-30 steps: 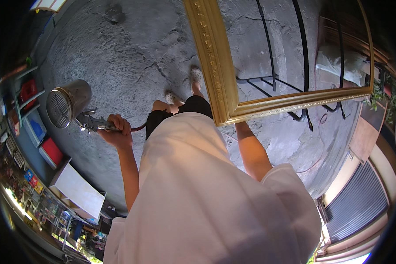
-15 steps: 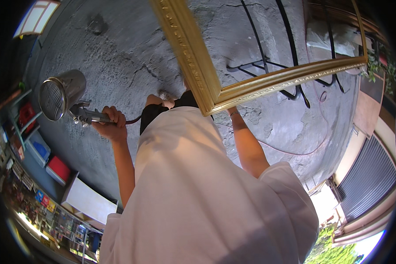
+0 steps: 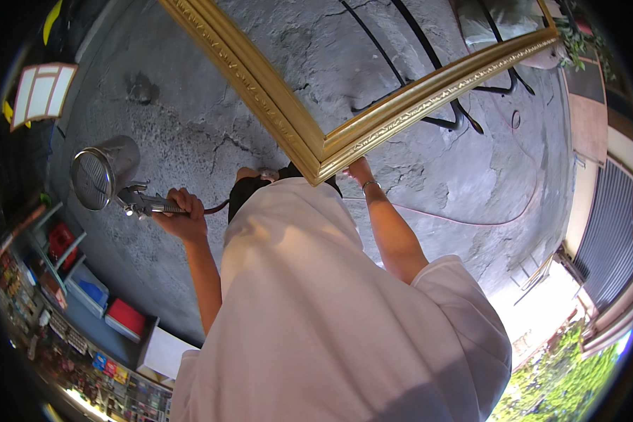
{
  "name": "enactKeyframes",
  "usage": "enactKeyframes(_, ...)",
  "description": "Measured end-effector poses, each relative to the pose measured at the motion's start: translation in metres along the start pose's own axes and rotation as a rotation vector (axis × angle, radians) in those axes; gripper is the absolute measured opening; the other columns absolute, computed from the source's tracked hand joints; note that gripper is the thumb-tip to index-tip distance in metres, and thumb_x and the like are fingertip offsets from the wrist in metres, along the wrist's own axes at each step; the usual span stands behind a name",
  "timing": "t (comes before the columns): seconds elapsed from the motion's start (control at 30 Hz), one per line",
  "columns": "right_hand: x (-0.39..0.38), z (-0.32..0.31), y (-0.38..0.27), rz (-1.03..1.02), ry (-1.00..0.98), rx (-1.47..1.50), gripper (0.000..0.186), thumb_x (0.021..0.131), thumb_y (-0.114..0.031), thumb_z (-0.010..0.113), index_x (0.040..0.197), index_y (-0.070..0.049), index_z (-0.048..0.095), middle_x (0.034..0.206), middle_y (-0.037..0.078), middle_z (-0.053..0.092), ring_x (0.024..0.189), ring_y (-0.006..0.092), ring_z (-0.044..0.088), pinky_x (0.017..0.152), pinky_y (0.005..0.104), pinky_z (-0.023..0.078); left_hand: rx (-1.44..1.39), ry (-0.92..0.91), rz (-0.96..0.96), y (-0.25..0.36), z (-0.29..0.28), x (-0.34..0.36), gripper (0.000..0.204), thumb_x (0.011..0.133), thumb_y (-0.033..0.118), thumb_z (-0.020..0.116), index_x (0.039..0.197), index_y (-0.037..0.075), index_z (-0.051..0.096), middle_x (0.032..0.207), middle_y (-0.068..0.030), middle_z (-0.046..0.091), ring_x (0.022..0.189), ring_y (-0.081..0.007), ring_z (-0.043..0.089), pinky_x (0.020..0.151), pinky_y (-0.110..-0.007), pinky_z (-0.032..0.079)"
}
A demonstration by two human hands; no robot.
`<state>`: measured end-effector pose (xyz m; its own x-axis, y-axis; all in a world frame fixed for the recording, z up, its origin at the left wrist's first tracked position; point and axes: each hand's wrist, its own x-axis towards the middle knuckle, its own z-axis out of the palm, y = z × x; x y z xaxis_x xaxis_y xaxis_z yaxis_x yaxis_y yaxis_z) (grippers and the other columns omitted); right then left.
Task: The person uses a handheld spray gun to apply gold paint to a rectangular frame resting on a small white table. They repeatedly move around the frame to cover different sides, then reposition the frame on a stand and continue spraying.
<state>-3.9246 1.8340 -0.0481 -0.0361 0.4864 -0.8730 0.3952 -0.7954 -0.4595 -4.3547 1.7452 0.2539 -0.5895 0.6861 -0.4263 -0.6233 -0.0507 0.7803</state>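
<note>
My left hand (image 3: 181, 213) is closed around the handle of a spray gun (image 3: 148, 200), a silvery metal tool. Its large round metal cup (image 3: 112, 172) points away to the left, and a dark hose leaves the handle. On the other side, my right hand (image 3: 359, 171) grips the lower edge of a gold ornate picture frame (image 3: 401, 105) near its corner; some of its fingers are hidden behind the frame. No picture or glass fills the frame, so the floor shows through it. The frame's far parts run out of view.
Beyond the frame, a black metal stand (image 3: 429, 56) rests on the rough grey concrete floor (image 3: 260, 98). A thin pinkish hose (image 3: 464, 224) curls across the right. Shelves with a red bin (image 3: 125, 318) and a blue bin (image 3: 91, 292) line the left; a shutter (image 3: 608, 239) stands right.
The gold frame has swung in the picture, its long left side leaning further left and its corner slightly leftward. The spray gun sits slightly lower, still in my left hand. The surroundings have shifted too.
</note>
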Motion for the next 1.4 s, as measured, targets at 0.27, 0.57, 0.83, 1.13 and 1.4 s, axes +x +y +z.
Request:
enactKeyframes(0.27,-0.015,0.004,0.028,-0.127,0.099,0.009,0.036,0.098,-0.036,0.057,0.101,-0.001,0.065,0.085,0.012,0.072,0.062,0.0196,0.068,0.052,0.0319,0.053,0.083,0.057,0.019,0.003,-0.002,0.019,0.073,0.091,0.080,0.033,0.065,0.014,0.048,0.057,0.0002,0.038,0.037,-0.0105,0.028,0.033,-0.024,0.025)
enactKeyframes(0.57,-0.079,0.040,0.062,-0.147,0.386,0.074,0.041,0.096,-0.036,0.052,0.095,0.002,0.066,0.086,0.016,0.075,0.072,0.0295,0.074,0.075,0.0406,0.058,0.222,-0.268,-0.165,0.010,-0.035,0.026,0.072,0.092,0.081,0.033,0.070,0.014,0.047,0.057,-0.0001,0.039,0.036,-0.0117,0.028,0.032,-0.026,0.022)
enactKeyframes(0.83,-0.161,0.139,0.175,0.046,0.434,0.325,0.035,0.100,-0.033,0.056,0.098,0.000,0.066,0.078,0.012,0.069,0.061,0.0181,0.068,0.054,0.0321,0.055,0.179,-0.355,-0.298,0.011,-0.089,0.020,0.075,0.093,0.081,0.028,0.070,0.012,0.046,0.056,-0.0013,0.040,0.036,-0.0135,0.030,0.033,-0.029,0.023)
enactKeyframes(1.13,-0.247,0.209,0.315,-0.150,0.175,-0.827,0.026,0.091,-0.025,0.057,0.106,-0.008,0.070,0.099,0.016,0.074,0.100,0.0353,0.071,0.085,0.0460,0.057,0.160,-0.548,-0.395,0.014,-0.143,-0.007,0.075,0.094,0.081,0.027,0.068,0.012,0.043,0.054,-0.0006,0.037,0.037,-0.0128,0.029,0.034,-0.027,0.024)
enactKeyframes(1.4,-0.194,0.172,0.286,0.001,0.170,-0.317,0.028,0.094,-0.027,0.060,0.095,0.000,0.067,0.083,0.014,0.073,0.062,0.0250,0.071,0.053,0.0395,0.057,0.210,-0.342,-0.328,0.010,-0.172,-0.034,0.070,0.098,0.075,0.028,0.071,0.012,0.042,0.054,-0.0007,0.037,0.037,-0.0125,0.031,0.034,-0.028,0.023)
